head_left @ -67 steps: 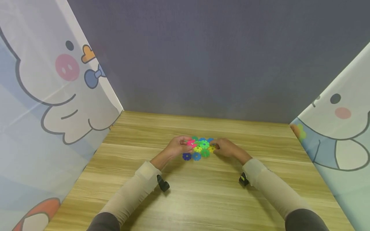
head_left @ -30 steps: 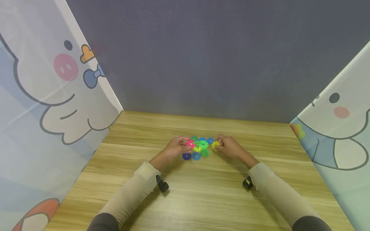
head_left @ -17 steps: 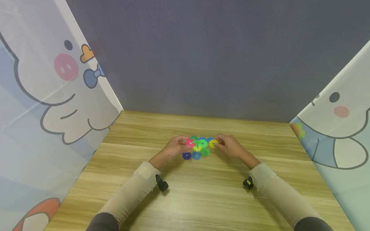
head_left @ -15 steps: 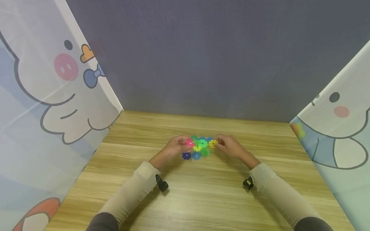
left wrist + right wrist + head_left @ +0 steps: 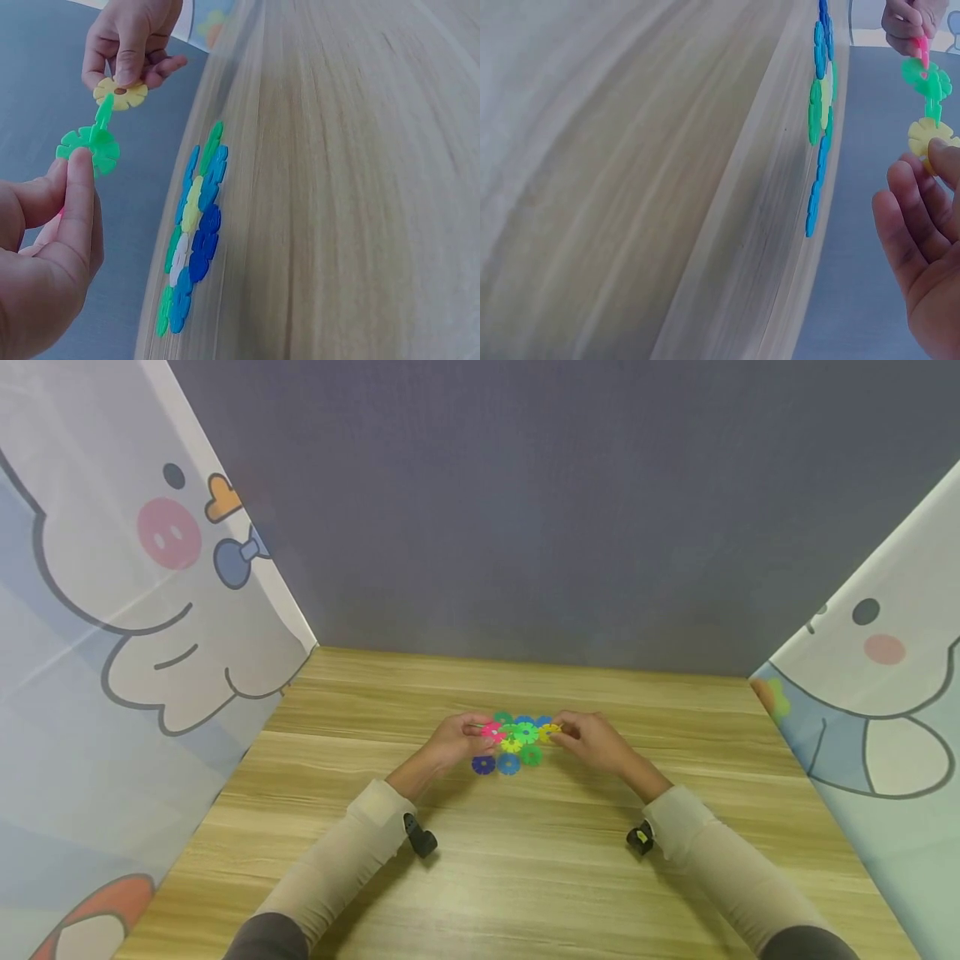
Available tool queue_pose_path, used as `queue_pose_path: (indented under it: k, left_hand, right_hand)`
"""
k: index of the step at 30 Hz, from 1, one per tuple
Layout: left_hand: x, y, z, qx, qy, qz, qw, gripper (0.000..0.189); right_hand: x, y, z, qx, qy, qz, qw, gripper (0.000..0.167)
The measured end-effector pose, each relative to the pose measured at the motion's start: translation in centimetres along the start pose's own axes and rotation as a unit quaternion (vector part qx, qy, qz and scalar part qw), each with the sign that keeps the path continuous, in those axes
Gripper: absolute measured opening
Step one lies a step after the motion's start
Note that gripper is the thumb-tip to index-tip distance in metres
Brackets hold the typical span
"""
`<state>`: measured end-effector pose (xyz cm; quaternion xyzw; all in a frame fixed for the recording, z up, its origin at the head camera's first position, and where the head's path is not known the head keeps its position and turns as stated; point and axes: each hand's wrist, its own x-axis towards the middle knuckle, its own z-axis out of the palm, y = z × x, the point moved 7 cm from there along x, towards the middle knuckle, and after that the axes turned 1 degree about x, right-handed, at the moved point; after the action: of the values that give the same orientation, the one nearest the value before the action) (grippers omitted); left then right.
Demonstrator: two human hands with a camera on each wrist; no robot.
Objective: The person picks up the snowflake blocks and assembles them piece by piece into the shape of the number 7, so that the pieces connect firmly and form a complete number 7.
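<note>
Above the table, my left hand point(image 5: 455, 741) pinches a small chain of joined flower-shaped interlocking discs. A pink disc point(image 5: 492, 732) and a bright green disc point(image 5: 527, 732) show in it. From the left wrist, the fingertips lie over a green disc point(image 5: 105, 154), with another green disc point(image 5: 103, 112) edge-on beyond it. Thumb and fingers of my right hand point(image 5: 596, 743) pinch a yellow disc point(image 5: 928, 136) by its rim. Its far edge meets the edge-on green disc point(image 5: 933, 109) in the right wrist view.
Several loose discs lie flat on the wooden table point(image 5: 525, 860) below the hands, among them a dark blue disc point(image 5: 483, 765), a light blue disc point(image 5: 508, 764) and a green disc point(image 5: 531, 755). A grey panel point(image 5: 517, 510) stands behind, with cartoon-printed sheets at both sides.
My right hand drew the yellow disc out to the right and raised it, then brought it back left against the green disc. My left hand has stayed nearly still.
</note>
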<state>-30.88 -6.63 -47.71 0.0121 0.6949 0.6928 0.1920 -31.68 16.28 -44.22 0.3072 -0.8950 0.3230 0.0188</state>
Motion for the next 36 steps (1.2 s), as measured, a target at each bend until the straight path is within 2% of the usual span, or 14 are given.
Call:
queue_pose_path:
  k: [8, 19, 26, 31, 36]
  left_hand:
    - [0.4, -0.3, 0.2, 0.010, -0.003, 0.001, 0.9999, 0.049]
    - [0.8, -0.4, 0.3, -0.012, 0.020, -0.010, 0.9997, 0.047]
    - [0.7, 0.5, 0.6, 0.005, 0.010, 0.001, 0.9999, 0.051]
    - [0.5, 1.0, 1.0, 0.012, -0.011, 0.006, 0.9999, 0.052]
    - [0.6, 0.4, 0.8, -0.001, -0.004, 0.002, 1.0000, 0.048]
  right_hand:
    - [0.2, -0.5, 0.3, -0.007, -0.004, 0.004, 1.0000, 0.008]
    - [0.5, -1.1, 0.7, 0.002, 0.010, -0.016, 0.9998, 0.005]
    - [0.4, -1.1, 1.1, -0.017, 0.010, -0.046, 0.9988, 0.010]
    - [0.0, -0.8, 0.9, -0.007, 0.012, -0.024, 0.9996, 0.006]
    - [0.4, -0.7, 0.3, -0.017, 0.021, -0.009, 0.9996, 0.006]
